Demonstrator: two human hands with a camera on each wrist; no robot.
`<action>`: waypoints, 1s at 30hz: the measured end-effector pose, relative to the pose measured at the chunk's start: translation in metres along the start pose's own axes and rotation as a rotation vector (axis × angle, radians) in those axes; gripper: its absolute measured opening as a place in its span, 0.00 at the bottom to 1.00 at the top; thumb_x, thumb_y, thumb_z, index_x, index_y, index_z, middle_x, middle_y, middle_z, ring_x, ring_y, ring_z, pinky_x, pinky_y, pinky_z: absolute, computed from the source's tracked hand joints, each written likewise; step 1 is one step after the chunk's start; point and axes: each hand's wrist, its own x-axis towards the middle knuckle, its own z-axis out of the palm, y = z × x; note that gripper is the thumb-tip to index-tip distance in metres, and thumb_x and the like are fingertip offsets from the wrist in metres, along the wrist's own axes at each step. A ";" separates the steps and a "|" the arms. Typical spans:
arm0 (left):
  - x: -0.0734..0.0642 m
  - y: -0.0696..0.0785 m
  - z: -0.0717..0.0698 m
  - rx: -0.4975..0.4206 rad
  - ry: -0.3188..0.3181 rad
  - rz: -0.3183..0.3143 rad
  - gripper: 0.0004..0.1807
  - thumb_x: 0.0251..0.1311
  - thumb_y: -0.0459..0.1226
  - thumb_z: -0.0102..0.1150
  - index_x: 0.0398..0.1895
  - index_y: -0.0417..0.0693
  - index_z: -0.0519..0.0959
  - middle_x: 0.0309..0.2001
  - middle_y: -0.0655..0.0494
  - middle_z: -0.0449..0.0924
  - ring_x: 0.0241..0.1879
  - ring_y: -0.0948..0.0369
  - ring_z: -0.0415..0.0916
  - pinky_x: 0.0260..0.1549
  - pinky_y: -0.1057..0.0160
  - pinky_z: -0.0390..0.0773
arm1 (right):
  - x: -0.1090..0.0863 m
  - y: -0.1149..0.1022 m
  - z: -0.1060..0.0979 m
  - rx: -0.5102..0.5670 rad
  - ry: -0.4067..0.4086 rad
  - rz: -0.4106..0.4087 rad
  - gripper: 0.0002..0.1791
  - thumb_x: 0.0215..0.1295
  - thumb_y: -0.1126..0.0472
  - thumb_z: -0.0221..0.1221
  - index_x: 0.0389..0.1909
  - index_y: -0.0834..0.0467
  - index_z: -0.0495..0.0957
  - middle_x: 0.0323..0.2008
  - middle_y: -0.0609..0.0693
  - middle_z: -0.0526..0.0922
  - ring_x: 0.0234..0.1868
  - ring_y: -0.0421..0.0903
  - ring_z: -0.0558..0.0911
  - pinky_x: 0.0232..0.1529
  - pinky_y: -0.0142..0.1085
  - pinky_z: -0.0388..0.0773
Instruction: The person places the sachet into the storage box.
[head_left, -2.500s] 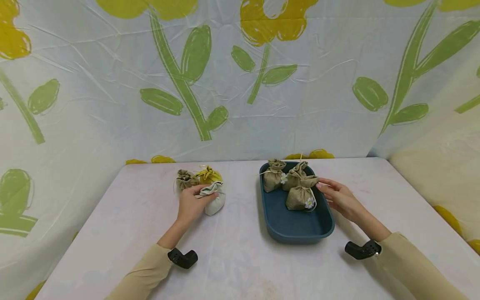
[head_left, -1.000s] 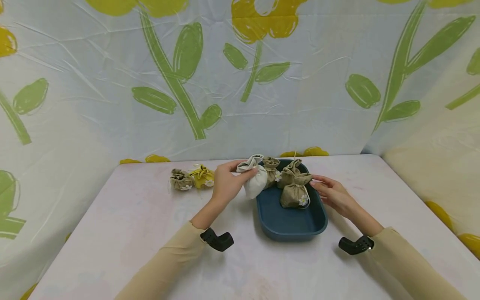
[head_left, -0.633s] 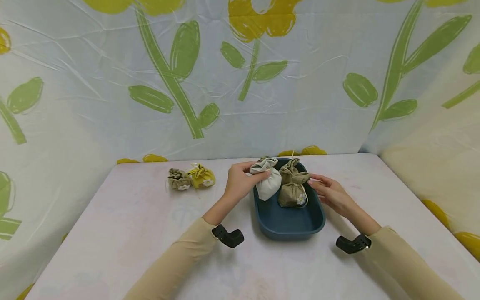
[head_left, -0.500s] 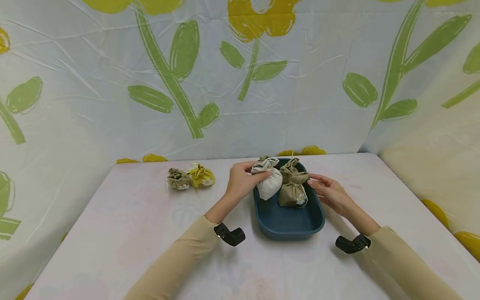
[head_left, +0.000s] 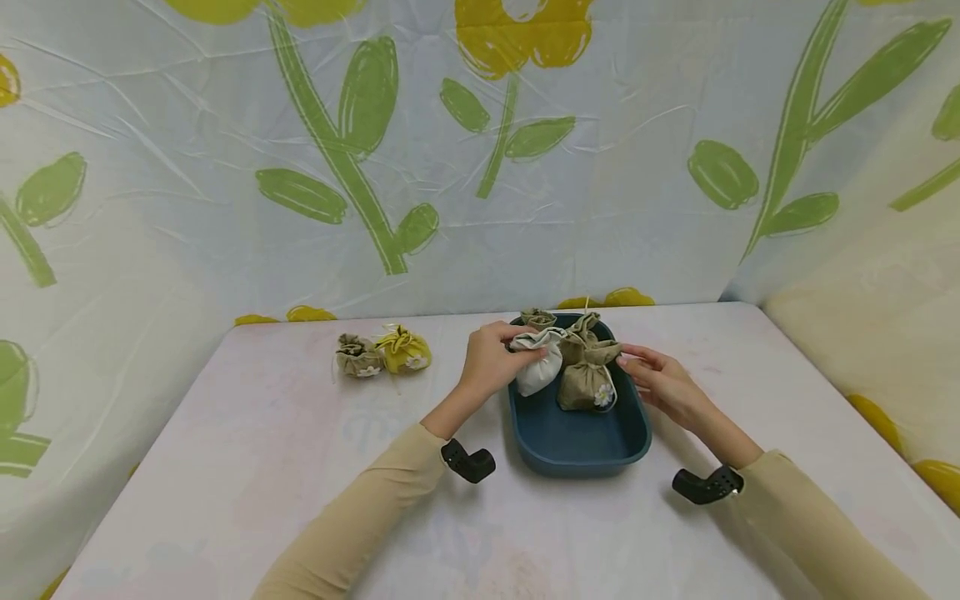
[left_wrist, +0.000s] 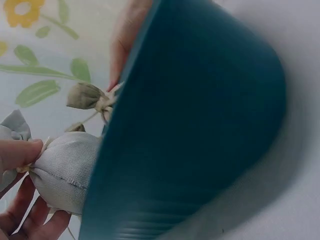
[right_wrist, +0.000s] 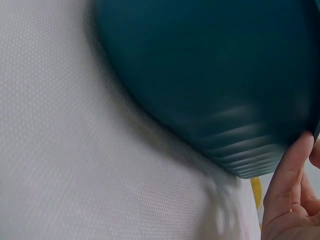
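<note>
My left hand (head_left: 491,358) pinches the gathered neck of a white drawstring pouch (head_left: 540,372). The pouch hangs inside the left wall of a dark blue tub (head_left: 581,458); in the left wrist view its round body (left_wrist: 67,172) is partly hidden by the tub wall. A brown pouch (head_left: 587,387) with a white flower sits in the tub, another (head_left: 583,342) just behind it. Behind the white pouch only the top of a third brown pouch (head_left: 538,317) shows. My right hand (head_left: 667,385) touches the tub's right rim with fairly straight fingers, thumb (right_wrist: 295,157) against the outer wall.
On the table's left stand a brown pouch (head_left: 358,357) and a yellow pouch (head_left: 405,350), side by side, both with white flowers. The tub stands on a pale cloth-covered table (head_left: 300,467). A flower-printed sheet (head_left: 622,225) hangs behind.
My left hand has lifted the white pouch from beside the yellow and brown ones, carried it right and lowered it slightly into the tub. The right hand has stayed at the rim.
</note>
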 end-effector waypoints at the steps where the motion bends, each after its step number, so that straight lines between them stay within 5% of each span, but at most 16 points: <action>1: 0.000 -0.001 0.000 0.013 -0.002 0.007 0.16 0.48 0.41 0.74 0.42 0.49 0.87 0.37 0.51 0.85 0.31 0.60 0.79 0.23 0.73 0.71 | 0.000 0.000 0.000 -0.001 0.001 -0.001 0.25 0.72 0.54 0.53 0.66 0.57 0.61 0.34 0.33 0.76 0.30 0.30 0.72 0.31 0.25 0.72; 13: 0.002 -0.007 -0.002 -0.016 -0.112 0.019 0.17 0.48 0.40 0.74 0.43 0.48 0.87 0.35 0.49 0.85 0.25 0.68 0.73 0.21 0.74 0.71 | 0.000 -0.002 0.001 -0.039 0.005 0.016 0.34 0.72 0.52 0.52 0.70 0.64 0.53 0.35 0.33 0.74 0.30 0.31 0.71 0.32 0.26 0.71; 21: 0.004 -0.011 0.001 -0.006 -0.130 0.044 0.17 0.48 0.39 0.74 0.43 0.46 0.87 0.39 0.48 0.86 0.30 0.61 0.81 0.24 0.74 0.75 | 0.000 -0.001 0.000 0.013 0.006 0.008 0.22 0.71 0.54 0.53 0.62 0.53 0.63 0.34 0.34 0.76 0.28 0.30 0.71 0.31 0.25 0.73; 30: 0.005 -0.013 0.003 0.045 -0.141 0.035 0.15 0.48 0.39 0.74 0.41 0.48 0.87 0.37 0.50 0.88 0.26 0.64 0.82 0.21 0.74 0.74 | 0.000 0.000 -0.001 0.045 0.004 0.008 0.22 0.72 0.56 0.53 0.63 0.55 0.62 0.32 0.34 0.77 0.28 0.30 0.73 0.32 0.24 0.75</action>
